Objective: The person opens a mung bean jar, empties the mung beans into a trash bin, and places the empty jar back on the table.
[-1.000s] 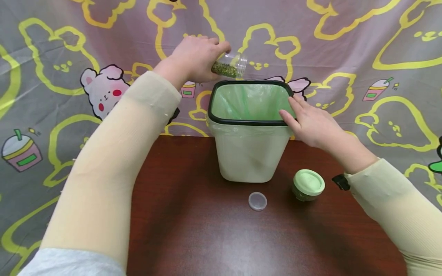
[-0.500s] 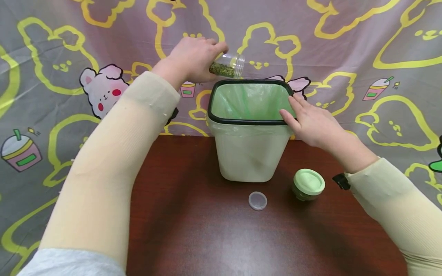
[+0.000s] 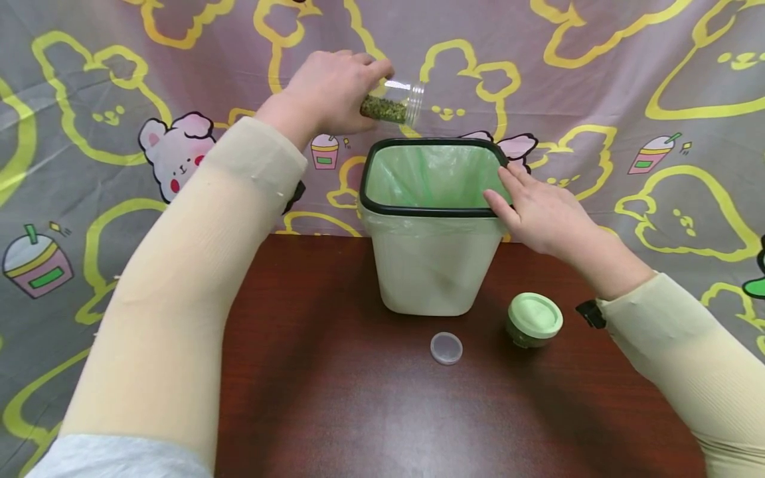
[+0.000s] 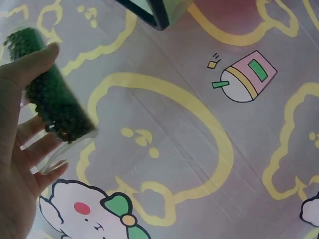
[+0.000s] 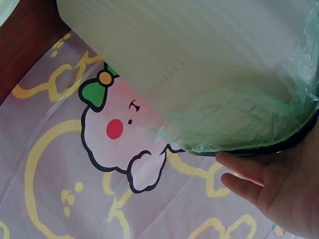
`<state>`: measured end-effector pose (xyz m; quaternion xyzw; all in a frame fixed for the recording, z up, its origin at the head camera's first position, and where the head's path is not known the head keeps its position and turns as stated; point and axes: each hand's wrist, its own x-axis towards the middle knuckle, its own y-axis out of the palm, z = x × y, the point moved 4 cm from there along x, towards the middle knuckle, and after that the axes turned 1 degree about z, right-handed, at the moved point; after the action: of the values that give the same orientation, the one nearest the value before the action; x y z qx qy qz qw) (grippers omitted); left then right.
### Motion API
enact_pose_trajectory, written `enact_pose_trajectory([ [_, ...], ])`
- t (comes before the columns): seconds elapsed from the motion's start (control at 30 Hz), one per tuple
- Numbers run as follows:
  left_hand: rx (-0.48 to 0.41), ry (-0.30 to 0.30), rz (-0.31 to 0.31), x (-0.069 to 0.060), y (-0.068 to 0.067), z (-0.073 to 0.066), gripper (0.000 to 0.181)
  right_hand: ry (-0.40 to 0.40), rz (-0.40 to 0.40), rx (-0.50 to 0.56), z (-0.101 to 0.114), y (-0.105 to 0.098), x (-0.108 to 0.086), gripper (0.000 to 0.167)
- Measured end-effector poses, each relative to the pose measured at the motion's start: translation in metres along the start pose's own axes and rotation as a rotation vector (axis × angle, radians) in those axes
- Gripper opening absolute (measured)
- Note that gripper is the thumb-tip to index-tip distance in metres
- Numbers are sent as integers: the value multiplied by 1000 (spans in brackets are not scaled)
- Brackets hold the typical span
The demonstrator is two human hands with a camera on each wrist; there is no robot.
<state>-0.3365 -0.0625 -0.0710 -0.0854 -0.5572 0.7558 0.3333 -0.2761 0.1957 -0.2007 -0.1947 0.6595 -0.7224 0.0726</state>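
In the head view my left hand (image 3: 335,93) grips a clear plastic jar (image 3: 391,101), tipped on its side above the left back of a trash bin. Small green bean-like grains (image 4: 60,112) lie along the jar's lower side, and its lidless mouth faces right. The pale bin (image 3: 433,265) stands upright, with a black rim (image 3: 430,212) and a green plastic liner (image 5: 234,119) folded over its edge. My right hand (image 3: 546,212) rests on the bin's right rim, fingers extended. The right wrist view shows these fingertips touching the underside of the rim.
A clear round lid (image 3: 446,348) lies on the dark wooden table (image 3: 335,392) in front of the bin. To its right stands a small jar with a pale green lid (image 3: 534,317). Behind hangs a cartoon-printed cloth (image 3: 597,86).
My left hand has risen slightly with the jar, leaving a wider gap above the bin's rim. The right hand, the bin and the things on the table have stayed put.
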Motion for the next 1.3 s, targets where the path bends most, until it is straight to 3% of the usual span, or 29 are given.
enact_pose_trajectory([
  [0.1, 1, -1, -15, 0, -3, -1, 64, 1, 1, 3, 0, 0, 0, 75],
  [0.27, 21, 29, 18, 1, 0, -5, 64, 3, 3, 8, 0, 0, 0, 75],
  [0.7, 22, 23, 52, 2, 5, -6, 64, 6, 0, 16, 0, -1, 0, 75],
  [0.93, 15, 1, -8, 3, -2, -5, 65, 13, -1, 18, -1, 0, 0, 75],
  [1.17, 32, 46, 52, 7, 2, -11, 67, 17, -1, 24, -2, 1, 0, 75],
  [1.3, 27, 44, 46, 7, 5, -11, 67, 14, 2, 26, -1, 1, -1, 76],
])
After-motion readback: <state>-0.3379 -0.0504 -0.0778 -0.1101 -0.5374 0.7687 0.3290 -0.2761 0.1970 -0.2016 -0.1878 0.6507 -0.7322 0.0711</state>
